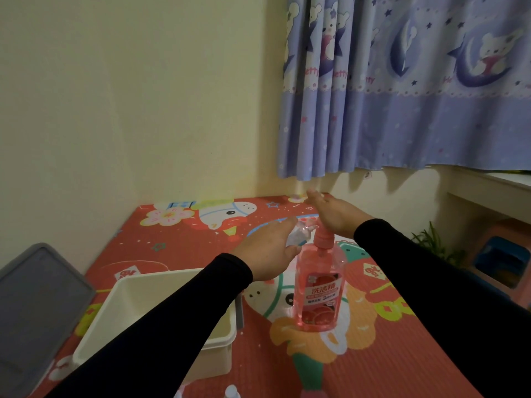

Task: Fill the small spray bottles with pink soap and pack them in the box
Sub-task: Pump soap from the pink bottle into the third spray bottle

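Blurred small bottle [298, 236] in left fingers [283, 225]; right fingers [316, 198] flat over pump [323, 235].

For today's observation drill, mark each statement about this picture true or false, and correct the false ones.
1. The soap bottle stands upright on the mat. True.
2. The right hand presses the pump with straight fingers. True.
3. The left hand is empty. False: it holds a small spray bottle beside the pump.
4. The box is right of the soap bottle. False: it is left of it.
5. The curtain is plain red. False: it is blue-purple with cartoon prints.
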A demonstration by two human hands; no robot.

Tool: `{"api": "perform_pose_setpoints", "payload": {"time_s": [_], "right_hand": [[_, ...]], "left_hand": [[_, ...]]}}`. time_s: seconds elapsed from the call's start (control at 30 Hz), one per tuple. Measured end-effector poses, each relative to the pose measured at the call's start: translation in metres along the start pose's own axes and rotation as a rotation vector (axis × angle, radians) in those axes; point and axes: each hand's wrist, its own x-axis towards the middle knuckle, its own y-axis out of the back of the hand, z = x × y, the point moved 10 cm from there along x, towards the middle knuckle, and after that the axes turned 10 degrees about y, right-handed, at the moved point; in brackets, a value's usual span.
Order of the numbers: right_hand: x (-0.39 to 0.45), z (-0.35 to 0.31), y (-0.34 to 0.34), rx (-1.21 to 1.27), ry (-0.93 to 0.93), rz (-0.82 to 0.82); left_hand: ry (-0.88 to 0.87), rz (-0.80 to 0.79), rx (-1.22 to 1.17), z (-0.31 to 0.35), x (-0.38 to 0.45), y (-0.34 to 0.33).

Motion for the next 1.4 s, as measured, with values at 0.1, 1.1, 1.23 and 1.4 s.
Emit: {"api": "perform_pose_setpoints", "payload": {"time_s": [0.1, 1.1, 1.23, 1.4], "right_hand": [[-0.003, 0.008, -0.008, 0.109, -0.057, 0.015], [-0.004, -0.004, 0.006, 0.017, 0.005, 0.019], [-0.007, 0.009, -0.006, 0.161, -0.091, 0.022], [-0.008, 0.003, 0.000, 0.111, -0.068, 0.002]], "left_hand": [[0.024, -0.031, 0.019, -0.005, 0.000, -0.010], [-0.008, 0.015, 0.016, 0.003, -0.001, 0.006], [0.013, -0.024, 0.024, -0.003, 0.000, -0.006], [0.004, -0.010, 0.022, 0.000, 0.000, -0.001]]}}
